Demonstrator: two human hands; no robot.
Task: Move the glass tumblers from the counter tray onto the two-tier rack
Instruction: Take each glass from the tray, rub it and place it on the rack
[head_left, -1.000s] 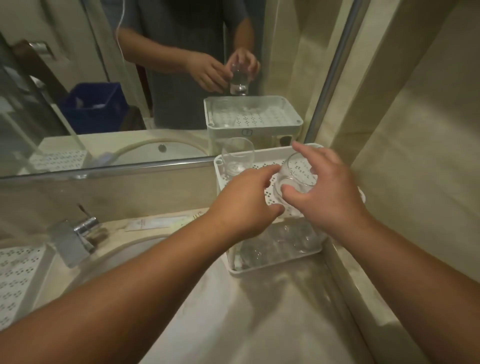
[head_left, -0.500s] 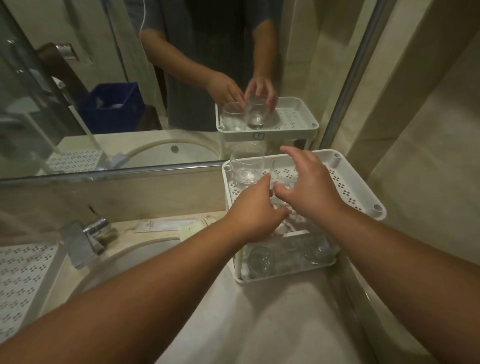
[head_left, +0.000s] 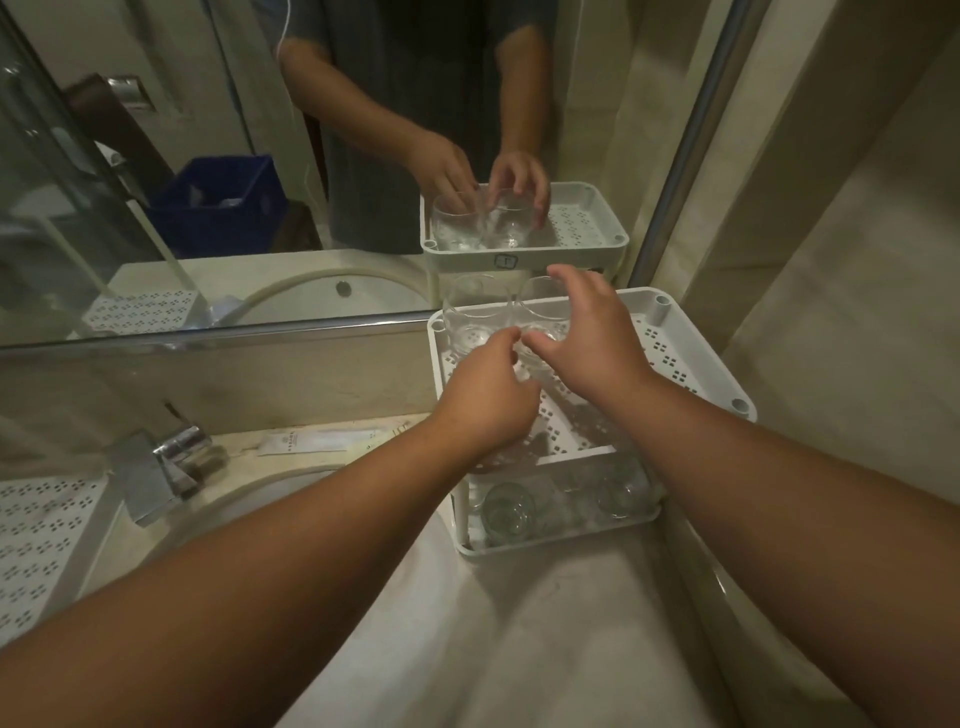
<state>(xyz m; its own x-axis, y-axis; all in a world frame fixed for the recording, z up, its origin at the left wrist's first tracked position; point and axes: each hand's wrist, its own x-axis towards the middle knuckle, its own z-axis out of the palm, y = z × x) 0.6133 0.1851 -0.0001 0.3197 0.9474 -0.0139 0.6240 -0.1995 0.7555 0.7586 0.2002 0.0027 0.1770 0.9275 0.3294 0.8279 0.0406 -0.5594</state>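
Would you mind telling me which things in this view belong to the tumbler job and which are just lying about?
Part of the job:
two-tier rack
right-hand tumbler, under the right hand
left-hand tumbler already on the top tier
left hand
tumblers on the lower tier
perforated tray at the left edge

Just lying about:
faucet
paper sachet

A pale stone counter (head_left: 545, 623) runs along a wide mirror (head_left: 208, 156) with a metal lower edge; a white oval basin (head_left: 291, 499) is sunk into the counter, a chrome tap (head_left: 161, 467) behind it; beige tiled walls (head_left: 857, 312) close the right side; the mirror reflects a blue crate (head_left: 218, 202) and a glass partition; the light is dim and warm.
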